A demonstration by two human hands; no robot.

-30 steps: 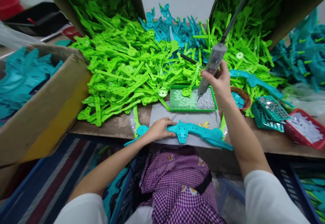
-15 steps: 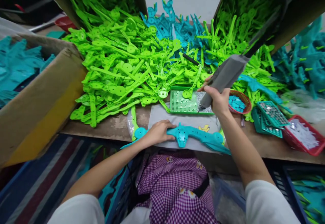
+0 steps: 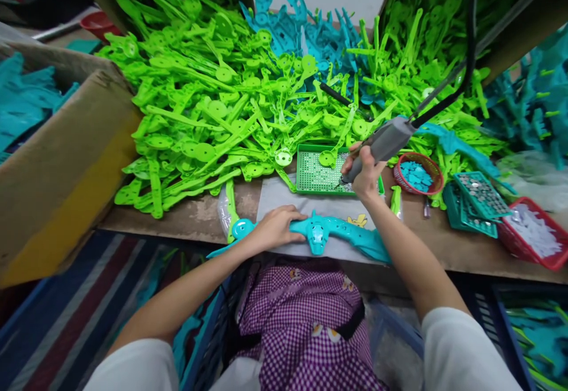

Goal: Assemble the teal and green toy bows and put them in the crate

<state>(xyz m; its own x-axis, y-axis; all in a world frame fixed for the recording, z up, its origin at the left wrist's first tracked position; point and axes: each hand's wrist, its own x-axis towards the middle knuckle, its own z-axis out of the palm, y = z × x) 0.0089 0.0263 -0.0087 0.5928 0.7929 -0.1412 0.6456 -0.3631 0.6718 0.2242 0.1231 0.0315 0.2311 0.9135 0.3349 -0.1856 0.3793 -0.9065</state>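
Observation:
My left hand (image 3: 279,226) is closed on a long teal plastic part (image 3: 317,237) with a raised middle, which lies across a grey cloth (image 3: 277,197) at the table's front edge. In my right hand (image 3: 366,172) is a grey electric screwdriver (image 3: 385,141), tilted so that its tip points down to the left. The tip is over a green perforated tray (image 3: 310,188) holding small metallic pieces, probably screws; whether it touches one I cannot tell. One lime-green part (image 3: 327,158) rests with its round end on the tray.
Behind the tray lies a big heap of lime-green parts (image 3: 195,119), with teal parts (image 3: 306,36) at the back. To the right are a red basket of teal pieces (image 3: 417,175), green trays (image 3: 481,196) and a red basket of white pieces (image 3: 532,231). A cardboard box (image 3: 75,160) stands left.
My right hand and the screwdriver have moved left, the tip shifting leftward over the tray. My left hand stays on the teal part. The whole view has shifted slightly.

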